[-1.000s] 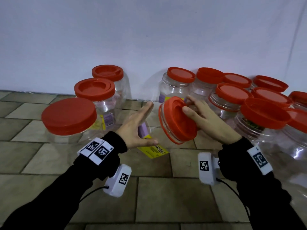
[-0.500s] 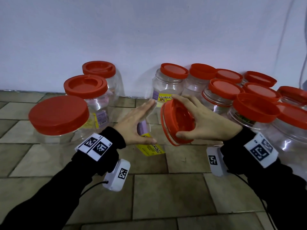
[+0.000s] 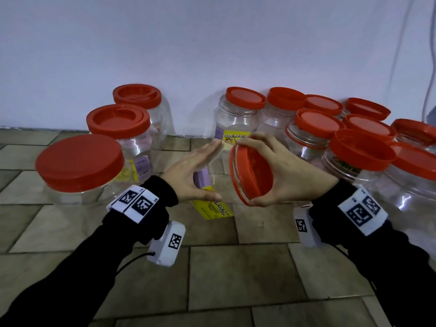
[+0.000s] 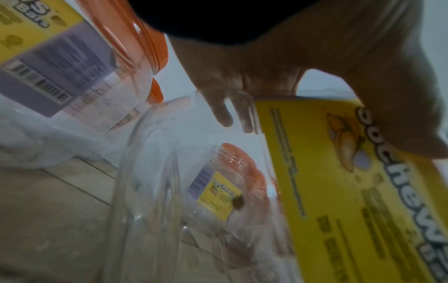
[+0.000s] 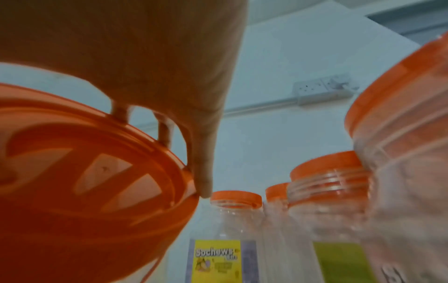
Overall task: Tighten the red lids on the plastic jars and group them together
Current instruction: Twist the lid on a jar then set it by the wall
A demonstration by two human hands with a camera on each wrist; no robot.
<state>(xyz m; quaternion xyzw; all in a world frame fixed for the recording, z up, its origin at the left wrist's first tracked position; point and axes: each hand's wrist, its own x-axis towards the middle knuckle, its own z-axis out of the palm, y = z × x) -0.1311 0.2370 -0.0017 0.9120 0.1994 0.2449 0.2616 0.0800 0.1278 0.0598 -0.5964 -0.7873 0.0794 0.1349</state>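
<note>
A clear plastic jar point(image 3: 202, 180) with a yellow and purple label lies on its side above the tiled floor, held between my hands. My left hand point(image 3: 190, 173) presses flat against its body with straight fingers, the thumb reaching under near the yellow label point(image 4: 351, 191). My right hand point(image 3: 292, 178) grips the jar's red lid point(image 3: 251, 175), fingers over the top rim and thumb under the bottom rim. The right wrist view shows the fingertips on the edge of the lid point(image 5: 84, 181). The jar's clear body is hard to make out.
Three red-lidded jars stand at the left, the nearest point(image 3: 80, 161) large. Several more red-lidded jars point(image 3: 361, 149) crowd the right, close to my right wrist. A labelled jar point(image 3: 236, 119) stands by the white wall point(image 3: 212, 43) behind the held jar. Tiled floor point(image 3: 236, 279) lies in front.
My right hand has turned on the red lid: its fingers now reach over the top rim and the thumb sits below. The left hand stays flat on the jar.
</note>
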